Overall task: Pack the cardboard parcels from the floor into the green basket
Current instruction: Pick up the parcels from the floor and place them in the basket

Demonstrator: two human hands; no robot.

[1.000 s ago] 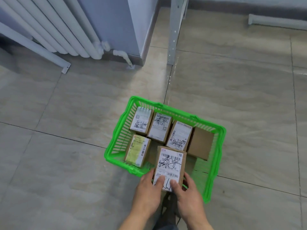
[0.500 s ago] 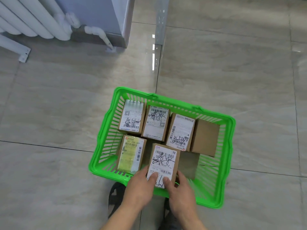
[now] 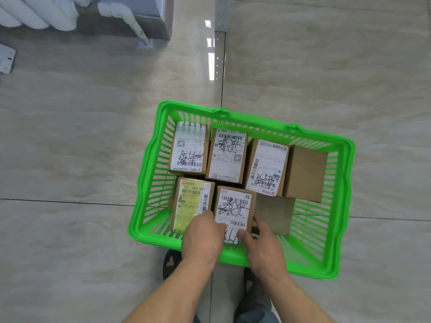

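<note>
The green basket [image 3: 149,159] stands on the tiled floor in front of me. Inside it, several cardboard parcels fill the back row, and a parcel with a yellow label [image 3: 192,201] sits at the front left. Beside that one is a parcel with a scribbled white label [image 3: 234,207], gripped at its near end by both hands. My left hand [image 3: 201,238] holds its left side, thumb on the label. My right hand [image 3: 263,244] holds its right side. A plain brown parcel [image 3: 305,173] leans at the back right.
White radiator pipes [image 3: 35,17] and a wall corner [image 3: 144,17] lie at the far left. A grey metal post [image 3: 222,12] rises behind the basket. My dark shoes [image 3: 171,264] stand just before the basket's near rim. Bare floor tiles surround the basket.
Both hands have lowered the scribbled-label parcel from above the near rim down into the basket, next to the yellow-label parcel. My view has tilted further down.
</note>
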